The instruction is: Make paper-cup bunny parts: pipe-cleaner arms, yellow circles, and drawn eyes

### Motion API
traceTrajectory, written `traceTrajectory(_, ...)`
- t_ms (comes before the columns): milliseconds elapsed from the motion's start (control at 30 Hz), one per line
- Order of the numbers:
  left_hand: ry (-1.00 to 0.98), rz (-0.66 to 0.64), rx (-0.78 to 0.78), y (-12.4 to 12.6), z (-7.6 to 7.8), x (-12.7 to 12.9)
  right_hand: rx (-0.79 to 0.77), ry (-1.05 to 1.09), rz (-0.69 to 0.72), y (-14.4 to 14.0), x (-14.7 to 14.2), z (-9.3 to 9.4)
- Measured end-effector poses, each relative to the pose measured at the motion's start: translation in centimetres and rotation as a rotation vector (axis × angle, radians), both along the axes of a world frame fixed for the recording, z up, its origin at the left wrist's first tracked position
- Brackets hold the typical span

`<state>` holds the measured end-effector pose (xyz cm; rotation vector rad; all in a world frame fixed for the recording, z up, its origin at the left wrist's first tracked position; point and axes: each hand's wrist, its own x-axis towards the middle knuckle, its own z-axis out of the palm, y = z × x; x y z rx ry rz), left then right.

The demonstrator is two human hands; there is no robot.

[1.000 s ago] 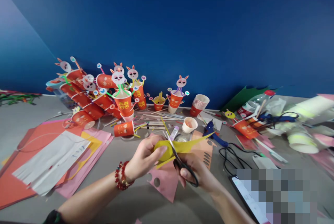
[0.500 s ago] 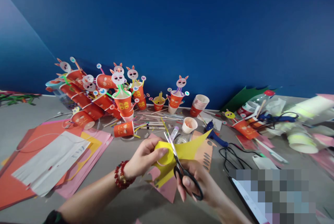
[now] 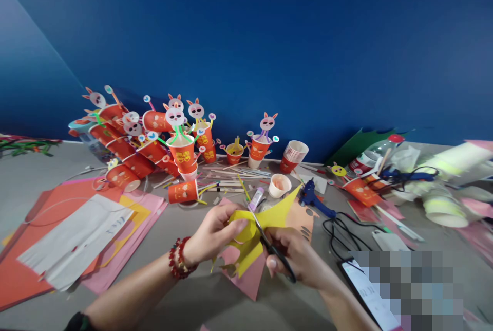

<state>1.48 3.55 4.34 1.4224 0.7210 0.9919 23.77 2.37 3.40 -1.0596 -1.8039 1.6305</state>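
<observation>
My left hand (image 3: 217, 233) pinches a sheet of yellow paper (image 3: 275, 214) with a round outline at its left part. Black-handled scissors (image 3: 283, 261) are in my right hand (image 3: 298, 256), their blades closed or nearly so across the yellow paper beside my left thumb. The sheet's pointed end stretches up and to the right, and a cut strip hangs below the hands. Beneath them lies pink paper (image 3: 246, 282) on the grey table. A peach sheet (image 3: 306, 218) with cut-out holes lies behind my right hand.
Red paper cups with rabbit faces (image 3: 181, 153) crowd the back left. Orange and pink sheets (image 3: 29, 249) lie left under a white sheet (image 3: 77, 241). Right are a blue glue gun (image 3: 318, 200), black cables (image 3: 346, 233), a bottle (image 3: 372, 156) and a phone (image 3: 364, 290).
The scissor blades have come together on the yellow paper. My right hand's fingers have drawn closer, and the paper's pointed end has shifted left and down. My left hand stays put.
</observation>
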Motion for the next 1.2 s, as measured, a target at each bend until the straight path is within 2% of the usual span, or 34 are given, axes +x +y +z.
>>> traceTrajectory(100,-0.001,0.017,-0.010,0.0,-0.2,0.2,0.038,0.012,0.017,0.3,-0.1,0.2)
traceTrajectory(300,0.075,0.080,0.064,0.0,0.0,0.3,0.062,0.062,0.076,0.5,-0.8,0.8)
traceTrajectory(633,0.049,0.120,0.040,0.0,-0.2,0.6,0.046,0.052,0.065,0.6,-0.6,-0.6)
traceTrajectory(900,0.022,0.099,0.007,0.0,-0.4,0.6,0.089,0.055,0.072,0.7,-0.6,-0.7)
traceTrajectory(1200,0.024,0.103,0.001,-0.1,-0.8,0.5,0.078,0.029,0.003,0.4,-0.7,-1.0)
